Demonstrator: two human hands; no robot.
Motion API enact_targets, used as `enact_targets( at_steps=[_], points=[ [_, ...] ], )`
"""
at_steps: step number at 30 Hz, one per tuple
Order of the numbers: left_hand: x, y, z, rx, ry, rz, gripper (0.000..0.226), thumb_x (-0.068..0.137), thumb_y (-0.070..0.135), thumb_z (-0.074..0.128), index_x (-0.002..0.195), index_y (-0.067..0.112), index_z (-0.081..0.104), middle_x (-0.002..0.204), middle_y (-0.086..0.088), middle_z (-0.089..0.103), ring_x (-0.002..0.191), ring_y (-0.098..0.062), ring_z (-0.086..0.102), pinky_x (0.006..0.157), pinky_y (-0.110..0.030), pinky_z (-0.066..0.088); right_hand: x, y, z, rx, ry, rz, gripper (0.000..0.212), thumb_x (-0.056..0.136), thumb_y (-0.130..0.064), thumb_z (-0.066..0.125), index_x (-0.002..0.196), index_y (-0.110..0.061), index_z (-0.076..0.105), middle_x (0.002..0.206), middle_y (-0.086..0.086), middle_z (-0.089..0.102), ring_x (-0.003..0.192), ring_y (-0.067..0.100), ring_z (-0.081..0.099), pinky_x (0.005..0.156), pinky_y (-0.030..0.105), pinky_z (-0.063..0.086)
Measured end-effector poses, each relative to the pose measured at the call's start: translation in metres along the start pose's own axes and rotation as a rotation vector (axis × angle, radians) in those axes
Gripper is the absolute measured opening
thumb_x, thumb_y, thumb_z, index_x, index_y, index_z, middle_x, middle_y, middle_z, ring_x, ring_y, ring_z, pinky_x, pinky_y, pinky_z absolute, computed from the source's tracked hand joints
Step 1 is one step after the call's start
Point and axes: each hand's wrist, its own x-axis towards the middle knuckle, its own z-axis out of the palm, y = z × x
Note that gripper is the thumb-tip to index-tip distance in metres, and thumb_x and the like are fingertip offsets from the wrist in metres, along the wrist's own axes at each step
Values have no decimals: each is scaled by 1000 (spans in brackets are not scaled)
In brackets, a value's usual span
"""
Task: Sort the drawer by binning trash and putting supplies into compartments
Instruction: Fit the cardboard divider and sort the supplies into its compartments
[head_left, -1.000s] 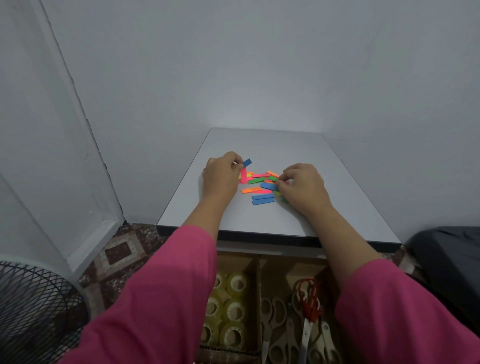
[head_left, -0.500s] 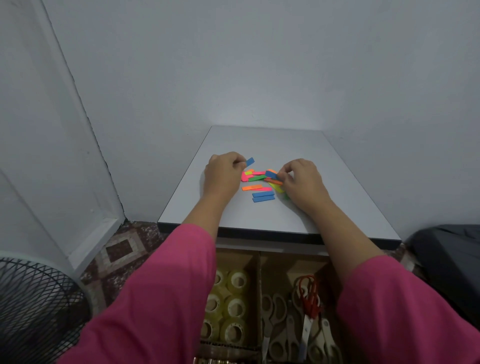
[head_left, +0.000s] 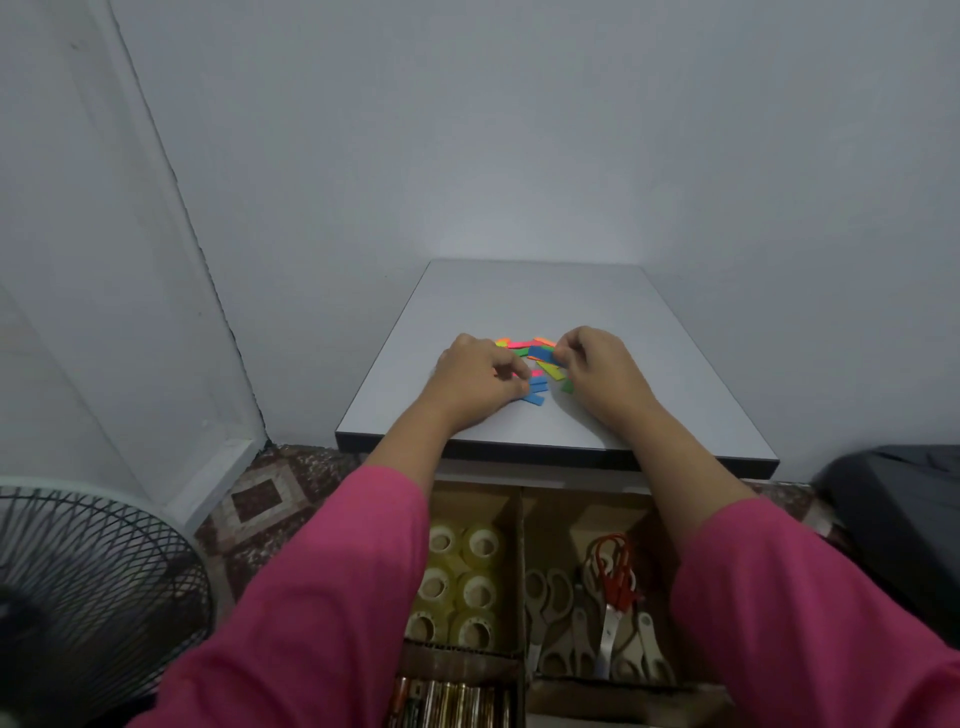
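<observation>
While both forearms in pink sleeves extend over the open drawer, the hands work at a pile of small coloured paper strips (head_left: 535, 364) (blue, green, pink, orange and yellow) lying near the middle of the flat grey table (head_left: 623, 322). The left hand (head_left: 475, 379) rests knuckles-up at the pile's left edge, its fingers curled and its fingertips on the blue strips (head_left: 536, 391) at the near side; whether it pinches one cannot be told. The right hand (head_left: 597, 366) sits at the pile's right edge and pinches a blue strip (head_left: 541, 354) between thumb and fingertips. Below the table's near edge, the cardboard-divided drawer (head_left: 521, 545) holds clear tape rolls (head_left: 462, 577) in the left compartment, scissors (head_left: 597, 603) (one pair red-handled) in the right compartment, and batteries (head_left: 452, 704) in a near compartment. A black wire-guarded fan (head_left: 88, 582) stands at the lower left.
</observation>
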Motion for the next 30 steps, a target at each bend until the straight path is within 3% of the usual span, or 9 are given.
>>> enact_targets(
  at_steps=[4, 7, 10, 14, 16, 18, 20, 25, 30],
  points=[
    [-3, 6, -2, 205, -11, 20, 29, 84, 42, 66, 108, 28, 73, 103, 4, 60, 107, -16, 41, 79, -31, 38, -14, -6, -4, -7, -16, -23, 12, 96, -19, 51, 88, -15, 58, 90, 2, 58, 85, 17, 55, 76, 31, 48],
    [-6, 9, -2, 124, -20, -48, 17, 81, 40, 70, 95, 30, 72, 106, 2, 58, 109, -16, 40, 84, -32, 40, -19, -9, -7, 2, -41, -15, 11, 97, -18, 50, 89, -15, 56, 89, 0, 56, 82, 13, 52, 70, 23, 44],
    [-14, 11, -2, 24, -27, -105, 8, 82, 32, 71, 82, 30, 63, 101, 1, 60, 101, -16, 52, 85, -35, 49, -24, -11, -9, 67, -57, 53, 10, 98, -18, 48, 91, -16, 54, 88, -4, 53, 80, 9, 48, 62, 13, 35],
    [-25, 16, -1, -36, -1, -145, 16, 86, 26, 68, 102, 23, 65, 91, 4, 60, 92, -17, 55, 82, -33, 49, -35, -13, -13, 136, -65, 124, 9, 99, -22, 48, 97, -17, 54, 92, -3, 54, 77, 6, 48, 62, 13, 35],
    [-23, 17, 0, 7, -17, -193, 30, 87, 28, 67, 116, 20, 64, 102, 1, 62, 100, -20, 56, 91, -39, 48, -39, -14, -16, 146, -58, 135, 11, 99, -23, 47, 100, -16, 55, 94, -2, 55, 75, 4, 47, 61, 13, 34],
    [-20, 20, 2, 80, -49, -235, 32, 89, 29, 66, 119, 19, 65, 114, -2, 63, 107, -22, 54, 95, -43, 47, -42, -14, -18, 161, -50, 150, 15, 100, -24, 47, 104, -13, 57, 95, -2, 55, 75, 2, 47, 60, 13, 33],
    [-20, 23, 6, 75, -45, -258, 26, 89, 26, 65, 113, 17, 67, 112, -6, 64, 105, -24, 54, 93, -43, 48, -44, -14, -19, 179, -40, 169, 20, 100, -24, 48, 110, -11, 58, 97, -2, 55, 76, 2, 47, 61, 12, 33],
    [-31, 21, 7, -174, 78, -243, 19, 87, 16, 68, 105, 13, 70, 106, -5, 65, 99, -21, 57, 88, -34, 49, -51, -19, -21, 191, -43, 176, 22, 99, -25, 48, 110, -10, 59, 98, -2, 55, 77, 2, 47, 62, 13, 34],
    [-57, 37, -8, -480, 121, -237, 12, 83, 7, 71, 94, 11, 69, 96, -7, 65, 97, -25, 63, 89, -39, 55, -79, -29, -34, 228, -86, 186, 17, 99, -28, 49, 103, -16, 60, 93, -4, 58, 81, 5, 50, 62, 16, 37]
  ],
)
